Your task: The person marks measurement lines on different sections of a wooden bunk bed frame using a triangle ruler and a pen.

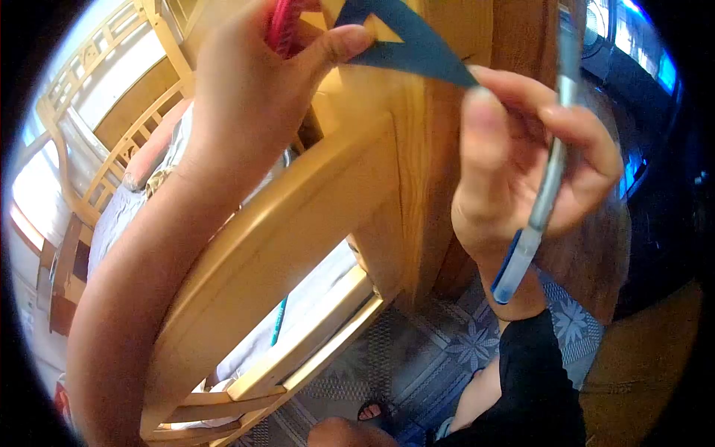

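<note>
Left hand (pixel 257 86) closed, thumb pressed on a flat blue triangular piece (pixel 428 54), with a pink-red object (pixel 281 30) at its fingers, too hidden to name. Opposite, the right hand (pixel 532 160) pinched the piece's sharp corner between thumb and forefinger, the other fingers loosely curled, palm partly open. Smooth, thin and straight-edged, the piece had a triangular opening in it; it spanned the two hands, above the bed's curved rail (pixel 275 223). Its long axis slanted from the left hand down to the right hand, the narrow tip pointing at the right fingertips.

Across the right fingers and palm ran a slim pen (pixel 550 182), its clear cap and blue clip pointing down and slightly left, the far end up and blurred. Glossy, grained yellow wood made up the rail. Beyond its lower opening a teal stick (pixel 279 322) lay on pale bedding (pixel 316 287). Grey-blue flooring (pixel 477 344) carried flower shapes below.
</note>
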The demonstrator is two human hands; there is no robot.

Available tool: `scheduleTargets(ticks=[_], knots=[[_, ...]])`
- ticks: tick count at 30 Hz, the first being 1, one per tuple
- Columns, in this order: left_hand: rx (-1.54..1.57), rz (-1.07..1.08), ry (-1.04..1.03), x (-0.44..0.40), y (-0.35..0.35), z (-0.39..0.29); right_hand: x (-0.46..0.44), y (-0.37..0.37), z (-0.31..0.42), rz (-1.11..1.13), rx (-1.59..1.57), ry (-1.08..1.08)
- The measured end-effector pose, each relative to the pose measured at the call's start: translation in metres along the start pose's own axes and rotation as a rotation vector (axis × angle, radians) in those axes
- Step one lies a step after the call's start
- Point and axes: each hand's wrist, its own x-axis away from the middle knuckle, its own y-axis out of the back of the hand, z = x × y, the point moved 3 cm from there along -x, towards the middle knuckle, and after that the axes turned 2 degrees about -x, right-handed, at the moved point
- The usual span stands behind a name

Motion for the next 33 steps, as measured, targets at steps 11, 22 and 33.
scheduleTargets(ticks=[11, 22, 33], knots=[[-0.083, 0.060, 0.174, -0.007, 0.007, -0.005, 0.006, -0.003, 0.050, 0.374, 0.231, 0.236], [-0.118, -0.146, -0.134, -0.009, 0.006, 0.016, -0.023, -0.029, 0.038, 0.620, 0.435, 0.464], [-0.090, -0.151, -0.146, -0.007, 0.006, 0.015, -0.024, -0.036, 0.035, 0.628, 0.378, 0.437]])
